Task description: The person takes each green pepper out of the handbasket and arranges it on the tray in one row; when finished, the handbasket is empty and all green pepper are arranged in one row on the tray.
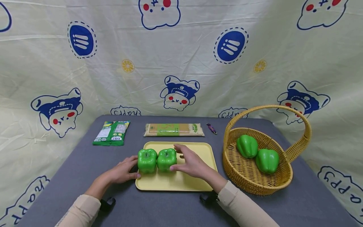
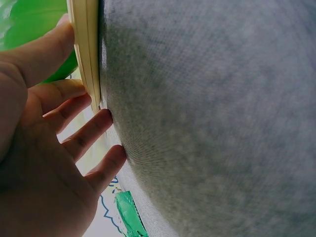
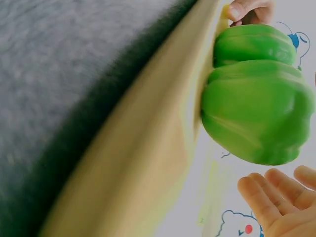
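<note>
Two green bell peppers stand side by side on the left half of a yellow tray; the left pepper and right pepper sit close together. My left hand is at the tray's left edge beside the left pepper, fingers spread, with the thumb near the rim in the left wrist view. My right hand reaches over the tray around the right side of the right pepper. In the right wrist view, the right hand's fingers are extended, with a gap between them and the pepper.
A wicker basket with a tall handle stands at the right, holding two more green peppers. Behind the tray lie a green snack packet, a long noodle pack and a small purple wrapped item. A printed cloth hangs behind the table.
</note>
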The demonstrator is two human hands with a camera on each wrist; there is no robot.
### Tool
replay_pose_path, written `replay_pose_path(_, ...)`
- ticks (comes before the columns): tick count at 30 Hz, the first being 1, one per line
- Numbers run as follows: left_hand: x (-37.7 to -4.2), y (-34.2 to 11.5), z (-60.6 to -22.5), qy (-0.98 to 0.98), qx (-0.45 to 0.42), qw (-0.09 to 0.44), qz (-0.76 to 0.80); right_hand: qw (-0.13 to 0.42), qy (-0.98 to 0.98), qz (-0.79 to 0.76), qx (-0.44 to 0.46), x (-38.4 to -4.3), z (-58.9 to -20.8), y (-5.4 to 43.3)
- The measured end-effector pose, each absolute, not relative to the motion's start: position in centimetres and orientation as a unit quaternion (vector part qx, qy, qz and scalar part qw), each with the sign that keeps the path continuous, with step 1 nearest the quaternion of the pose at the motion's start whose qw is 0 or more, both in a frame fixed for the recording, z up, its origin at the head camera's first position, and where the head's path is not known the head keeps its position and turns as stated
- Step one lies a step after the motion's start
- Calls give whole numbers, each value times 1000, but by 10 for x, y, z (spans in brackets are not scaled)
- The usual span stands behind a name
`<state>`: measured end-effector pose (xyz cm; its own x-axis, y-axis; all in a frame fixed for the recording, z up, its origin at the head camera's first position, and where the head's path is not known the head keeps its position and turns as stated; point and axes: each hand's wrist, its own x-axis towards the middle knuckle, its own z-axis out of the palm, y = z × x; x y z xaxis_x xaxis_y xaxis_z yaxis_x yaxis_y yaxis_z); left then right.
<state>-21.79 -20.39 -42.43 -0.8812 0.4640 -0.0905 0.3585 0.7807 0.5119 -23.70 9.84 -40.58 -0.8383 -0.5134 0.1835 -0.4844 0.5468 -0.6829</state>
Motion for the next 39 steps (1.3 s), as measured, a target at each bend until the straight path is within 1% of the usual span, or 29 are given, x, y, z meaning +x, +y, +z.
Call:
replay_pose_path(16, -218, -204, -424, 936, 221, 109, 252, -69, 889, -339, -301, -221, -374, 130)
replay_pose_path(31, -217, -204, -424, 935, 219, 110, 255, -156, 895, -309, -281, -208, -354, 169)
replay_pose_path(39, -217, -204, -426, 936, 216, 108, 255, -170, 900, -310, -257, -202, -345, 192)
